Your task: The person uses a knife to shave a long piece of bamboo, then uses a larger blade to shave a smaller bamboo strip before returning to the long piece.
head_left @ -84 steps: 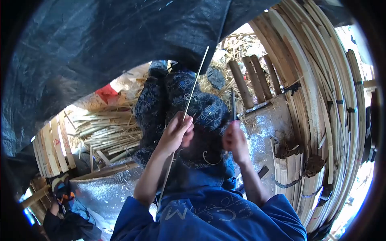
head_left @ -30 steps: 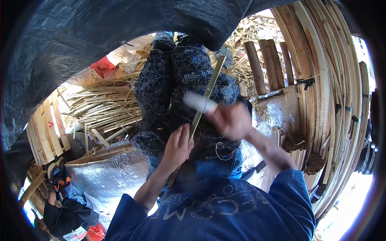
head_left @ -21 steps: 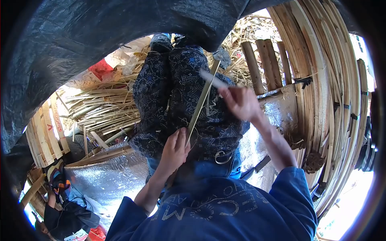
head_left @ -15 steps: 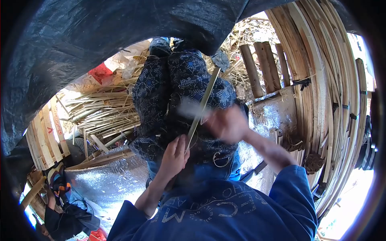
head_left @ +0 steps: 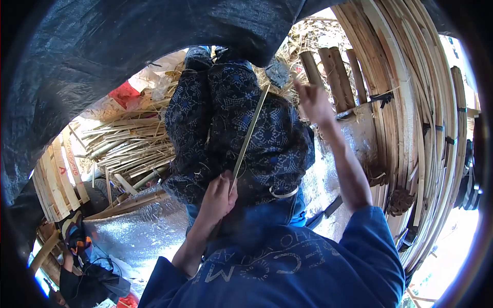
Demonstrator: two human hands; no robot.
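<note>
My left hand (head_left: 221,196) is closed on the lower end of a long, thin pale-green strip (head_left: 247,138), low over the patterned cloth (head_left: 267,123) on my lap. The strip slants up and right, its far end lying over the cloth. My right hand (head_left: 314,105) is raised beyond the strip to the right, away from it. Its fingers are curled, and what they hold cannot be made out. A greyish crumpled piece (head_left: 278,73) lies near the strip's far end.
Long wooden strips (head_left: 405,102) are stacked along the right. Cut strips (head_left: 131,146) lie in a heap at the left, above a silvery sheet (head_left: 146,231). Dark sheeting (head_left: 128,41) hangs across the top. Another person's dark sleeve (head_left: 77,282) shows at lower left.
My right hand has moved up and right, away from the strip. The blurred pale blade seen before is no longer discernible. My left hand still holds the strip.
</note>
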